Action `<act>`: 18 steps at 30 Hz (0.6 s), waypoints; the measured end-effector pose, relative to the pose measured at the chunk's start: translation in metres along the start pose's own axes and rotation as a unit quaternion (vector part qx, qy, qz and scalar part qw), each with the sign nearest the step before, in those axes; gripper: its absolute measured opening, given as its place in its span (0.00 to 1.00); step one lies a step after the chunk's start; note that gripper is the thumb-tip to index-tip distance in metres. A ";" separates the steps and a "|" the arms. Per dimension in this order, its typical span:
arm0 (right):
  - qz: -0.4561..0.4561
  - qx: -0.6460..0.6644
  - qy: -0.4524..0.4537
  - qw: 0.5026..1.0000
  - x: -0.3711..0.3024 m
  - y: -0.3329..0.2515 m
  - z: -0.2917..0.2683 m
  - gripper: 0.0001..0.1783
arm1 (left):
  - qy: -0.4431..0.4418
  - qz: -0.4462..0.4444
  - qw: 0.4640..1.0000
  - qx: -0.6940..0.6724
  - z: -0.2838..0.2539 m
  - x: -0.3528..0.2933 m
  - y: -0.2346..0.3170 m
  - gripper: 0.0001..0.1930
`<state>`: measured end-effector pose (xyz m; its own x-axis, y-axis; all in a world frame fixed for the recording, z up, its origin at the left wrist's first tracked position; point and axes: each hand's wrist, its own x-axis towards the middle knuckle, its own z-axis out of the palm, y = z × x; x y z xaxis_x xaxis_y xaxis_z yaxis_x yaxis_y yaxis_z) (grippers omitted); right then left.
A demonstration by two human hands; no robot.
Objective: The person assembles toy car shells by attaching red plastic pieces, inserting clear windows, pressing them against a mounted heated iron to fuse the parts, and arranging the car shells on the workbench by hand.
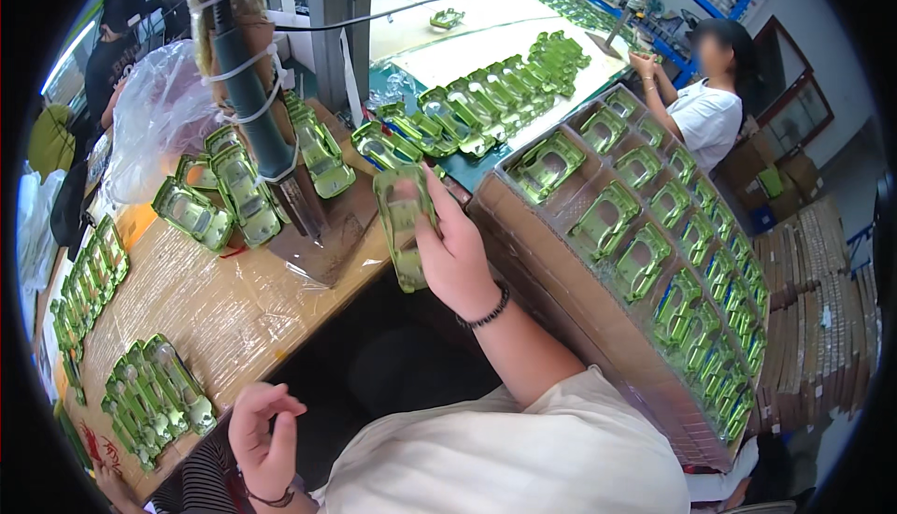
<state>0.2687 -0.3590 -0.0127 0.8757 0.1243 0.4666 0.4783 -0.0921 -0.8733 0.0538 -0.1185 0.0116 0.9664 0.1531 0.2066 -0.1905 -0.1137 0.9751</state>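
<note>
Metallic green toy car body [404, 224] sits in the right hand [455, 250], fingers wrapped around its right edge, thumb side toward the camera; shell is held upright-ish above the near edge of the workbench [224, 308], just right of the tool stand. Left hand [264, 435] is low in the near left, fingers loosely curled, holding nothing visible, hovering just off the bench edge. Near it on the bench: a tight cluster of green shells [154, 400]. Further left, another row of shells [89, 280] along the bench rim. Centre-left: a taped vertical tool [248, 93] on a metal base plate [322, 243], with several loose shells [234, 192] around it. Right side: a cardboard box [570, 299] topped by a clear blister tray [654, 234], green shells seated one per pocket. Far centre: a long pile of shells [486, 103] on a pale sheet. Far right: another person in a white shirt [705, 117] working at the bench. Clear plastic bag [159, 117] at far left.
</note>
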 end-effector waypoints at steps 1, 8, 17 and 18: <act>-0.057 -0.138 -0.002 0.989 0.011 0.002 0.003 0.33 | 0.019 -0.001 1.000 0.002 -0.007 -0.007 0.001 0.15; -0.091 -0.410 0.007 0.908 0.048 0.044 0.034 0.26 | 0.083 -0.001 0.996 0.028 -0.033 -0.037 -0.003 0.12; 0.003 -0.512 -0.012 0.859 0.067 0.026 0.028 0.13 | 0.164 -0.024 0.986 0.033 -0.037 -0.040 0.022 0.05; 0.002 -0.512 -0.011 0.859 0.071 0.028 0.026 0.13 | 0.165 -0.022 0.986 0.032 -0.038 -0.040 0.022 0.05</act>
<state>0.3422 -0.3276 -0.0079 0.8813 0.1401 0.4514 0.2923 -0.9120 -0.2877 0.0047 -0.0898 0.0278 0.8630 0.4682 0.1897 -0.1279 -0.1608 0.9787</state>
